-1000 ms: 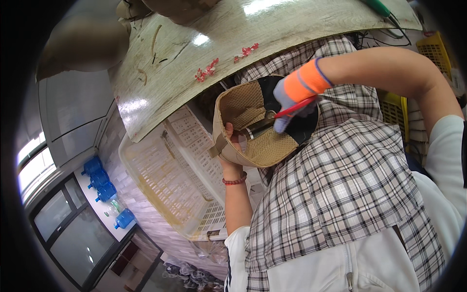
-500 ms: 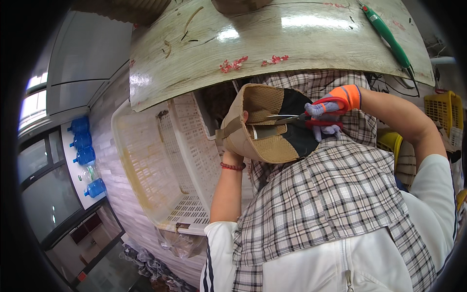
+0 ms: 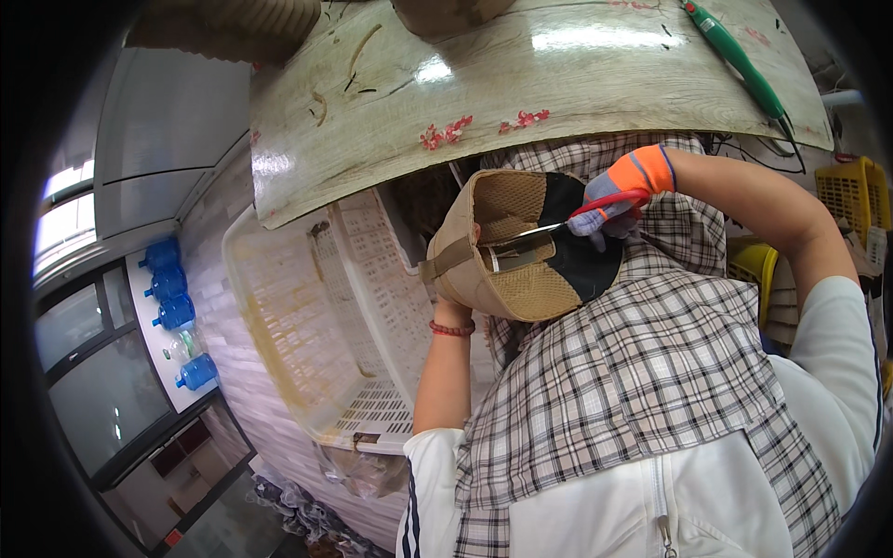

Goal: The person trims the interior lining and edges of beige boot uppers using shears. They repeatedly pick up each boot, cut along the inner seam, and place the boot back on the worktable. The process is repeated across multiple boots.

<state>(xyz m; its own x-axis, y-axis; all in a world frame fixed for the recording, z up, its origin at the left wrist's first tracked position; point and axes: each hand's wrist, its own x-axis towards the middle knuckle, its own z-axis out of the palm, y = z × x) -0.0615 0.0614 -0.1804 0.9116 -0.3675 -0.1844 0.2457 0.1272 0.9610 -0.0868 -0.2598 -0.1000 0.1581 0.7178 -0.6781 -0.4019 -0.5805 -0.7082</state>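
Note:
A tan cap (image 3: 458, 244) with mesh panels and a black section inside is held over my lap, its opening facing up. My left hand (image 3: 454, 314), bare with a red beaded bracelet at the wrist, grips the cap from its left side; most of the fingers are hidden behind it, and a fingertip shows at the rim. Wearing a grey glove with an orange cuff, my right hand (image 3: 606, 206) is closed around red-handled scissors (image 3: 539, 232). Their blades look closed together and reach into the cap, beside a small pale label (image 3: 492, 259).
Above the lap is a wood-patterned table (image 3: 372, 121) with dark scraps on it. A green corded hand tool (image 3: 739, 65) lies at its right; stacked tan caps (image 3: 223, 28) stand at the upper left. White plastic baskets (image 3: 298, 307) sit left, a yellow basket (image 3: 851, 195) right.
The scissor blades, spread apart before, have come together. My right hand has turned and moved slightly up and left; the cap has shifted a little right and down.

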